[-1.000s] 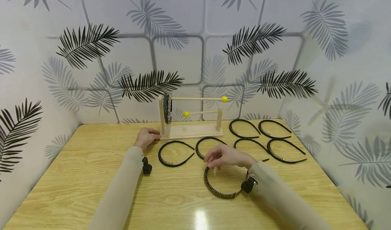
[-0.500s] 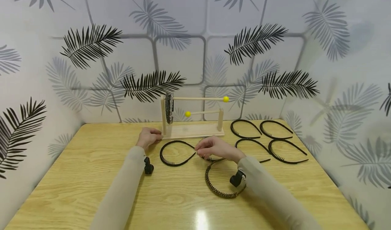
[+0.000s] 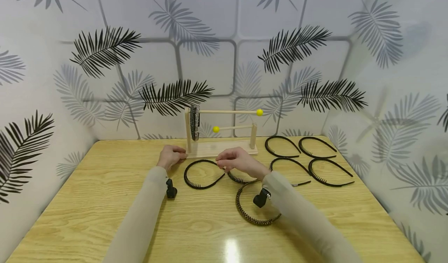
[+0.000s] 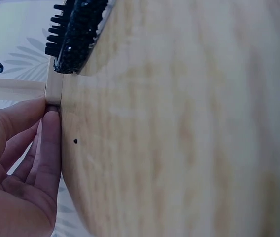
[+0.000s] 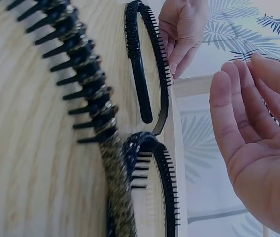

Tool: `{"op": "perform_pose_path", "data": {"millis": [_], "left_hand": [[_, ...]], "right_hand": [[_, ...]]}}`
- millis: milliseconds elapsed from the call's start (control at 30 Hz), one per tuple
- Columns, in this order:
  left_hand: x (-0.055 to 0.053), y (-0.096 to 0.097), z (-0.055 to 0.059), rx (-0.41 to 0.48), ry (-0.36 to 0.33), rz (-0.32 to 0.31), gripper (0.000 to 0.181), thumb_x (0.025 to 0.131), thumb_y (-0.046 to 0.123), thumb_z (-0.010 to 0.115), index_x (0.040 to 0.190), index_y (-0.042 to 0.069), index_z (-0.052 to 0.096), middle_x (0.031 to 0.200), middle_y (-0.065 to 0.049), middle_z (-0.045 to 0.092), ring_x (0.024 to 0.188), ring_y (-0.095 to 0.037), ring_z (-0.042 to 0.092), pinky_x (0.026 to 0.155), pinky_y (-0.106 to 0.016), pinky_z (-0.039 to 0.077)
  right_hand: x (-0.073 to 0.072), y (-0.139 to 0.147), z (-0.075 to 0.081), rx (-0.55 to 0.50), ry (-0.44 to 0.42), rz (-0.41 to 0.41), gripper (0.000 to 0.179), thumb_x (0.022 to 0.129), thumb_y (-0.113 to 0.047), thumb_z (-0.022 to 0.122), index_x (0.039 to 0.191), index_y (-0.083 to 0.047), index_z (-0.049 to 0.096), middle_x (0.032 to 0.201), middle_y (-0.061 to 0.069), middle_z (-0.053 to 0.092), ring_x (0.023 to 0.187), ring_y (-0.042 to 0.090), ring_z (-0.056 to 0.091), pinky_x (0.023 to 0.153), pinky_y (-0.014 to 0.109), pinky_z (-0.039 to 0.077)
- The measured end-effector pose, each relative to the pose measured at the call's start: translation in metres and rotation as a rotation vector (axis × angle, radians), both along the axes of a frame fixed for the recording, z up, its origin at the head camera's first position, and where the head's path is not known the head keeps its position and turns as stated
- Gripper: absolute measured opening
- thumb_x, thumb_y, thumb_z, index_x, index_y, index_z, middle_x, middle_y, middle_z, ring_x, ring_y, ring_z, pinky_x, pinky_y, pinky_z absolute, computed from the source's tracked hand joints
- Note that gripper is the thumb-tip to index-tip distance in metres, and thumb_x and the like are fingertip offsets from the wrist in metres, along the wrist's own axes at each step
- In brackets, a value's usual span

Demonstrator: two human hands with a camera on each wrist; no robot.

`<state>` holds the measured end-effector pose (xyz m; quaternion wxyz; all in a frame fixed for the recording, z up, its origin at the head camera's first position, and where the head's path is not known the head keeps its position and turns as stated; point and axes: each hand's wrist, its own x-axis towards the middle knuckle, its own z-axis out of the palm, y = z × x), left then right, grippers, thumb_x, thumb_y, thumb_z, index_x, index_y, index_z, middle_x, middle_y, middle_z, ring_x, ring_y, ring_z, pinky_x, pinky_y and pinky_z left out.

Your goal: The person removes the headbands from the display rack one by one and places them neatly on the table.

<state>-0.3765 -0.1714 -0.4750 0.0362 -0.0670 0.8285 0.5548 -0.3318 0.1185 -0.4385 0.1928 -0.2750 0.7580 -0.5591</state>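
Note:
My left hand (image 3: 170,156) pinches the left end of a wooden rack's base (image 3: 217,148); the left wrist view shows thumb and fingers on its corner. Sparkly headbands (image 3: 194,123) hang together at the left end of the upper rod. My right hand (image 3: 241,162) hovers in front of the rack, fingers loosely bent with nothing seen between them. Under it lies a black toothed headband (image 3: 233,177), partly hidden. A brown beaded headband (image 3: 241,212) lies nearer, below my right forearm. To the left rests another black headband (image 3: 191,184).
Several black headbands (image 3: 315,184) lie at the table's right side. Yellow balls cap the upper rod (image 3: 259,112) and the lower rod (image 3: 216,129). Patterned walls stand behind the table (image 3: 105,201) and at both sides.
My right hand has moved left and away from me, off the brown headband, toward the rack. The brown headband has stayed in place. My left hand keeps its grip on the base.

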Motion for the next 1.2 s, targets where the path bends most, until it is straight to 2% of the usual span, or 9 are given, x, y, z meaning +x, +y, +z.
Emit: {"op": "perform_pose_path", "data": {"millis": [67,233,400,567,633,700,833,967,1200], "left_hand": [[0.000,0.000,0.001,0.002,-0.005,-0.002,0.035,0.092,0.005,0.067,0.125,-0.005,0.064,0.122,-0.025,0.064,0.082,-0.015,0.068,0.077,-0.029,0.060],[-0.001,-0.001,0.002,-0.017,-0.013,-0.011,0.035,0.093,0.006,0.066,0.127,-0.003,0.063,0.127,-0.024,0.062,0.092,-0.022,0.070,0.080,-0.030,0.060],[-0.002,0.000,0.002,-0.023,-0.016,-0.018,0.035,0.094,0.006,0.065,0.127,-0.003,0.063,0.129,-0.024,0.061,0.099,-0.027,0.069,0.081,-0.031,0.060],[-0.002,0.001,0.002,-0.012,-0.017,-0.017,0.034,0.094,0.006,0.065,0.127,-0.003,0.063,0.128,-0.024,0.061,0.098,-0.026,0.069,0.081,-0.031,0.060],[-0.001,0.001,0.001,-0.010,-0.016,-0.017,0.034,0.094,0.006,0.065,0.127,-0.004,0.063,0.127,-0.025,0.061,0.099,-0.027,0.069,0.080,-0.031,0.060],[-0.001,0.001,0.000,-0.008,-0.018,-0.012,0.034,0.093,0.006,0.066,0.126,-0.004,0.063,0.126,-0.024,0.062,0.097,-0.026,0.069,0.080,-0.031,0.060],[-0.002,0.001,-0.002,0.011,-0.027,-0.002,0.035,0.092,0.006,0.068,0.125,-0.004,0.064,0.123,-0.024,0.063,0.088,-0.019,0.069,0.078,-0.029,0.060],[-0.002,0.001,-0.001,0.020,-0.026,0.005,0.034,0.092,0.006,0.068,0.125,-0.004,0.064,0.122,-0.024,0.064,0.083,-0.017,0.068,0.076,-0.029,0.060],[-0.002,0.000,0.000,0.028,-0.032,0.014,0.033,0.092,0.006,0.068,0.123,-0.004,0.065,0.119,-0.024,0.066,0.080,-0.015,0.068,0.076,-0.029,0.060]], "right_hand": [[-0.003,-0.004,0.001,-0.019,0.012,-0.015,0.032,0.098,-0.019,0.062,0.122,0.003,0.064,0.117,0.033,0.061,0.105,0.051,0.057,0.089,0.056,0.054],[-0.009,-0.018,0.006,-0.046,0.034,-0.065,0.028,0.098,-0.018,0.062,0.121,-0.003,0.066,0.119,0.026,0.064,0.106,0.043,0.062,0.090,0.054,0.055],[-0.014,-0.032,0.014,-0.085,0.026,-0.112,0.030,0.099,-0.016,0.061,0.124,0.001,0.064,0.117,0.021,0.066,0.106,0.034,0.064,0.090,0.046,0.057],[-0.021,-0.042,0.021,-0.132,0.026,-0.143,0.030,0.098,-0.017,0.062,0.123,0.001,0.064,0.117,0.022,0.065,0.099,0.023,0.066,0.093,0.050,0.055],[-0.023,-0.045,0.022,-0.141,0.029,-0.156,0.028,0.098,-0.017,0.062,0.122,-0.001,0.065,0.117,0.019,0.066,0.099,0.023,0.067,0.093,0.049,0.055],[-0.026,-0.047,0.023,-0.147,0.033,-0.166,0.028,0.098,-0.016,0.062,0.121,-0.001,0.065,0.118,0.019,0.066,0.100,0.024,0.067,0.090,0.043,0.058],[-0.031,-0.051,0.025,-0.160,0.021,-0.193,0.028,0.097,-0.015,0.063,0.122,-0.001,0.065,0.119,0.017,0.066,0.102,0.023,0.066,0.088,0.037,0.059],[-0.036,-0.057,0.028,-0.184,0.015,-0.222,0.030,0.096,-0.014,0.064,0.123,-0.002,0.064,0.125,0.018,0.063,0.105,0.023,0.065,0.092,0.040,0.057],[-0.041,-0.071,0.030,-0.179,0.069,-0.266,0.040,0.094,-0.014,0.067,0.131,0.002,0.060,0.130,0.021,0.062,0.111,0.027,0.064,0.100,0.044,0.052]]}}
